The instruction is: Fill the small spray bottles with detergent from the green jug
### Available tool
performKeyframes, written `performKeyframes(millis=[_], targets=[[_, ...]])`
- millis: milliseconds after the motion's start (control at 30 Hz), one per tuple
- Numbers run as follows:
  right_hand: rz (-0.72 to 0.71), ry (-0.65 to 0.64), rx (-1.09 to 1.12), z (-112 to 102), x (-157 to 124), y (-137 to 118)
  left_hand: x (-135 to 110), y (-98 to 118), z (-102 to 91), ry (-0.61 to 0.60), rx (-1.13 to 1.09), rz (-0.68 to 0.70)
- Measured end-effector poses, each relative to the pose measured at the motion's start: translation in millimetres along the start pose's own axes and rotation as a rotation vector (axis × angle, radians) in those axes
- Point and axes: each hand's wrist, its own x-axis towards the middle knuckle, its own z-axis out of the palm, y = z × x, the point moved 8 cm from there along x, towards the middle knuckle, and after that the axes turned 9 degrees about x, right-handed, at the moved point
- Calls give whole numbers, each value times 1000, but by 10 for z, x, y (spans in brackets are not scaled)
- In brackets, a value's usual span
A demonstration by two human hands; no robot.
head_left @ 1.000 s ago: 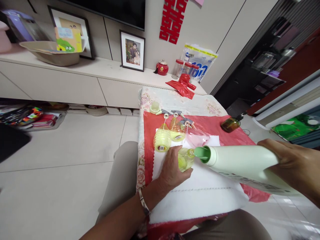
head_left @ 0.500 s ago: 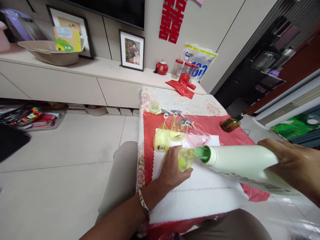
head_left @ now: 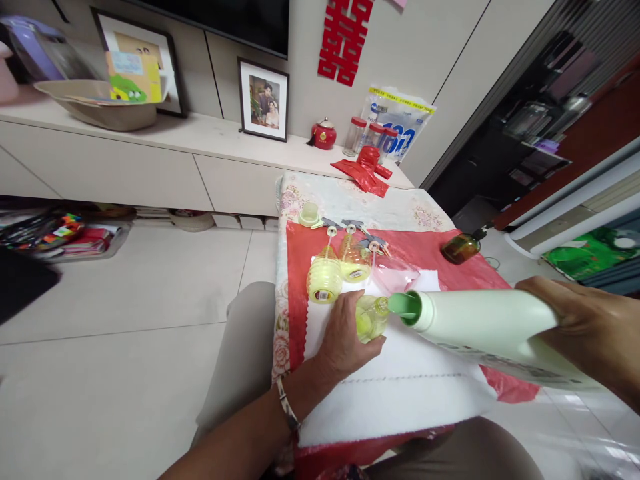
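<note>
My left hand (head_left: 345,333) is wrapped round a small clear bottle (head_left: 371,319) with yellow-green liquid in it, over a white cloth (head_left: 400,393). My right hand (head_left: 585,327) grips a large pale green jug (head_left: 480,317), tipped almost level. The jug's green spout (head_left: 404,305) meets the small bottle's mouth. Behind my left hand stand two ribbed bottles, one yellow-green (head_left: 324,279) and one clearer (head_left: 355,261), both partly filled. Dark grey spray heads (head_left: 373,241) lie beyond them, and a pale green cap (head_left: 309,213) sits at the table's left.
An amber pump bottle (head_left: 460,248) lies on the red sheet (head_left: 425,245) at the right. A pink translucent piece (head_left: 395,273) rests near the spray heads. On the cabinet (head_left: 220,143) behind are red-lidded jars (head_left: 374,135), a red pot (head_left: 323,135) and a picture frame (head_left: 264,100).
</note>
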Motion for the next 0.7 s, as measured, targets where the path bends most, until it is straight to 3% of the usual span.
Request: performKeyframes(millis=[700], targets=[[-44,10,-28,10,7,4,-12,-10,2,-12,0,-19]])
